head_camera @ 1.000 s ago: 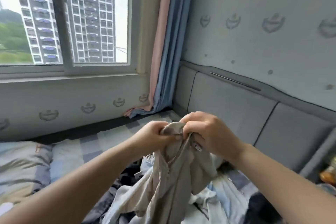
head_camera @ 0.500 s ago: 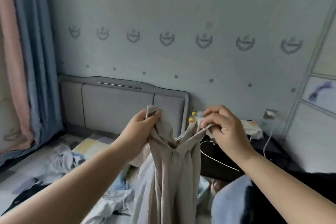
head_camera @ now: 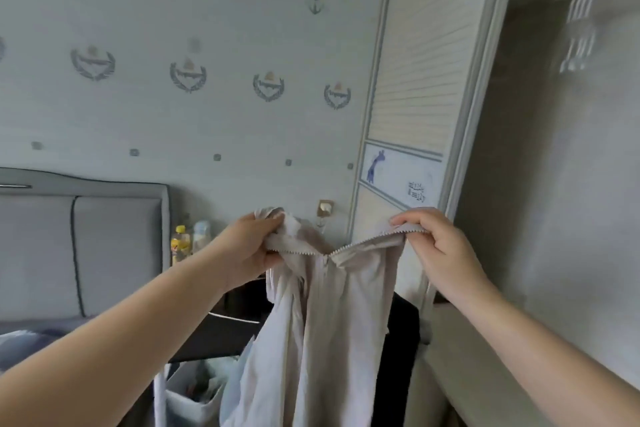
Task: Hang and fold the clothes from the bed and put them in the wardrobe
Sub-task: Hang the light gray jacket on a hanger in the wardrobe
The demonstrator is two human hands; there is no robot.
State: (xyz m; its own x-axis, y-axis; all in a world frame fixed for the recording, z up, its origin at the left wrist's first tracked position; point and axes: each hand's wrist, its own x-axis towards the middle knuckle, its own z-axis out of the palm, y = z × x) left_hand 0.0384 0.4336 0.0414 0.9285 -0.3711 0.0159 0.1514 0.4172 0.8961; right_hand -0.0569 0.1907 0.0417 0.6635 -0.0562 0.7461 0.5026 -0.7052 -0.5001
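- Holding a beige zip-up garment (head_camera: 322, 329) up in the air, the person has both hands raised at the same height, and the cloth hangs straight down between the forearms, well off the bed.
- The left hand (head_camera: 251, 251) has its fingers curled round a bunched wad of the collar or hood on the left side of the opening.
- The right hand (head_camera: 438, 248) pinches the other top edge, thumb under and fingers over, right along the zip teeth (head_camera: 367, 242).
- The zip is undone at the top only; the two rows of teeth meet in a V at the slider, and below that the front looks closed.
- Far right, the wardrobe (head_camera: 498, 135) stands open, and a cluster of white hangers (head_camera: 580, 35) hangs on a rail high inside it, blurred.
- The grey headboard (head_camera: 114, 246) is far left, with a yellow bottle (head_camera: 180, 242) beside it on a dark bedside table (head_camera: 221, 333).
- Judging by the spread top edge, this is the step of opening the garment out so that it can go on a hanger; nothing is hung yet.
- The next move probably calls for freeing one hand to reach up for a hanger while the other keeps the collar from slumping, then feeding the hanger's arms into the shoulders.
- The half-closed zip may make that tight, so opening it further could help.
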